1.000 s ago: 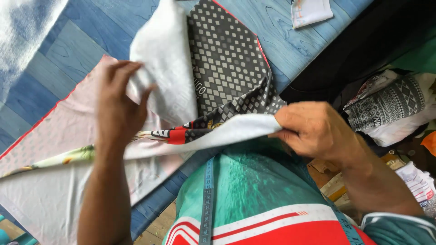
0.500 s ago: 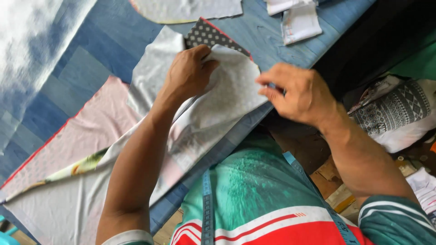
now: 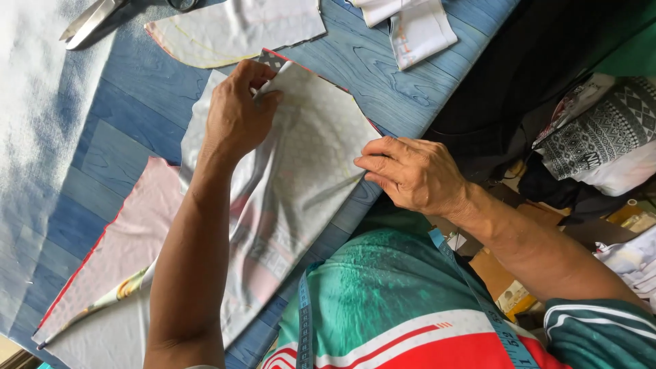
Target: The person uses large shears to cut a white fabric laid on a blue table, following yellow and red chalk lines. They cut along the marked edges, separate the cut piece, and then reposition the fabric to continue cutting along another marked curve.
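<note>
A white fabric piece [image 3: 307, 164] lies wrong side up on the blue wood-patterned table [image 3: 383, 82], its dotted print showing faintly through. My left hand [image 3: 236, 113] pinches its far corner near a red-edged tip. My right hand [image 3: 413, 171] pinches the near right corner at the table's edge. The cloth is stretched flat between both hands. A larger pale pink and white fabric [image 3: 116, 253] with a red edge lies under it to the left.
Scissors [image 3: 92, 20] lie at the far left. A curved white cut piece [image 3: 239, 27] and folded white scraps [image 3: 417, 27] lie beyond the cloth. A blue measuring tape [image 3: 304, 321] hangs round my neck. Patterned cloth [image 3: 601, 137] is piled to the right.
The cloth was held up and folded with its dotted side showing. Now it is turned over and spread flat, and both hands have moved apart to its corners.
</note>
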